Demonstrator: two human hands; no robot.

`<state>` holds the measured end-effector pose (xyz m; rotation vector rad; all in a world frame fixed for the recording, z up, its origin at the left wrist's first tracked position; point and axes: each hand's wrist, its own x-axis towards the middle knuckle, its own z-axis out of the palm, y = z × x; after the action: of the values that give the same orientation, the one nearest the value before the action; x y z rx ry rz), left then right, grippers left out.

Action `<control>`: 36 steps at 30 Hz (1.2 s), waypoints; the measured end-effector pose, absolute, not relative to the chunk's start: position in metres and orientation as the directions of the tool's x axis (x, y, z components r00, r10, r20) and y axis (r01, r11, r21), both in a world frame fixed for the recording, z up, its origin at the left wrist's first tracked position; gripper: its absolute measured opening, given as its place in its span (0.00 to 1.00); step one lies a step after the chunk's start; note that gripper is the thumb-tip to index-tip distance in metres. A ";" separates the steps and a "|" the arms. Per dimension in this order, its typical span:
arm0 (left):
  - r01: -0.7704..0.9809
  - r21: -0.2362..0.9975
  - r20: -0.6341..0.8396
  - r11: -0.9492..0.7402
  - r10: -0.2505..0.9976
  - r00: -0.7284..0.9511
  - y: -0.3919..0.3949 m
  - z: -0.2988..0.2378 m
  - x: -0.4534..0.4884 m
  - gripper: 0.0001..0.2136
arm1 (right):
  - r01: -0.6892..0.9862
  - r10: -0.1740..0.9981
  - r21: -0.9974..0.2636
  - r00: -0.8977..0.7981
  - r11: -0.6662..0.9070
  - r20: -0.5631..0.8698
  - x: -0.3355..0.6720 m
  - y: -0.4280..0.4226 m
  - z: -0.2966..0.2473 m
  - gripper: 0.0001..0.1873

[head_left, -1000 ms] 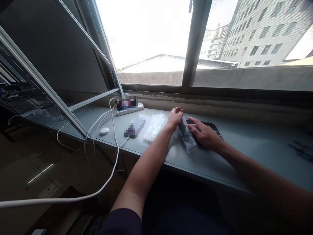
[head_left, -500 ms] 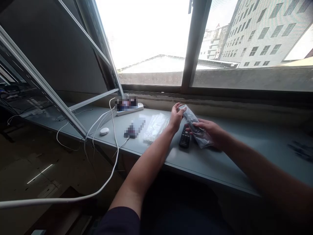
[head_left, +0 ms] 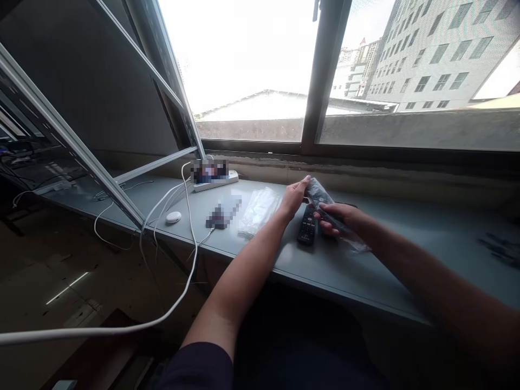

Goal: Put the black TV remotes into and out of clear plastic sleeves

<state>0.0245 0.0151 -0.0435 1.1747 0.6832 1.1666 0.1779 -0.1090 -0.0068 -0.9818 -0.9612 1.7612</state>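
Between my hands, above the table, is a dark remote control [head_left: 319,193] inside a clear plastic bag. My left hand [head_left: 295,197] pinches the bag's far end. My right hand [head_left: 345,216] is wrapped round the middle of the remote, and the loose end of the bag hangs out past it on the right. Below, on the tabletop, lies another black remote control [head_left: 306,227], its buttons facing up. Something dark beside it is mostly hidden by my right hand. Left of my left wrist sits a stack of clear plastic bags [head_left: 260,210].
The grey table [head_left: 345,276] runs under a window. To the left are a blurred-out phone-like item [head_left: 223,214] on a cable, a white round device [head_left: 173,218], a white power strip [head_left: 217,181] and a metal frame [head_left: 77,141]. A white cable [head_left: 170,311] crosses in front. Dark items [head_left: 501,249] lie far right.
The bagged remote has turned slightly and shifted right. The fingers of my right hand have closed further round it, and the bag's loose end now trails farther right.
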 end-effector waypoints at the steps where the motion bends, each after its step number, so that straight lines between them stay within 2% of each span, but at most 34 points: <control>1: -0.331 0.943 0.119 -0.001 0.934 0.338 0.015 -0.043 0.023 0.24 | -0.322 0.929 -0.894 -0.302 -0.311 -0.214 0.178 -0.109 -0.008 0.02; 7: -0.349 0.919 0.075 0.184 0.788 0.611 0.014 -0.039 0.018 0.29 | -0.273 0.907 -0.906 -0.360 -0.325 -0.217 0.182 -0.108 -0.014 0.05; 15: -0.419 0.902 0.155 0.103 0.829 0.537 0.013 -0.039 0.018 0.22 | -0.254 0.903 -0.899 -0.341 -0.357 -0.262 0.180 -0.113 -0.004 0.10; 21: -0.479 0.877 0.282 -0.024 0.834 0.475 0.006 -0.033 0.015 0.22 | -0.258 0.918 -0.912 -0.322 -0.319 -0.230 0.182 -0.111 -0.009 0.05; 25: -0.540 0.837 0.227 0.087 0.844 0.486 0.005 -0.026 0.012 0.22 | -0.251 0.922 -0.924 -0.330 -0.290 -0.200 0.184 -0.107 -0.014 0.05; 28: -0.482 0.862 0.146 0.158 0.833 0.534 0.005 -0.025 0.010 0.26 | -0.269 0.922 -0.921 -0.342 -0.283 -0.184 0.185 -0.107 -0.016 0.05; 31: -0.399 0.901 0.111 0.170 0.799 0.592 0.003 -0.027 0.012 0.29 | -0.268 0.928 -0.922 -0.322 -0.280 -0.188 0.185 -0.108 -0.014 0.06; 36: -0.355 0.926 0.130 0.131 0.771 0.623 0.001 -0.031 0.017 0.27 | -0.197 0.920 -0.929 -0.303 -0.314 -0.247 0.183 -0.112 -0.007 0.09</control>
<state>0.0171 0.0005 -0.0314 1.1756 0.4308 0.8548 0.1828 -0.1117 -0.0065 -1.0807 -1.0648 1.7362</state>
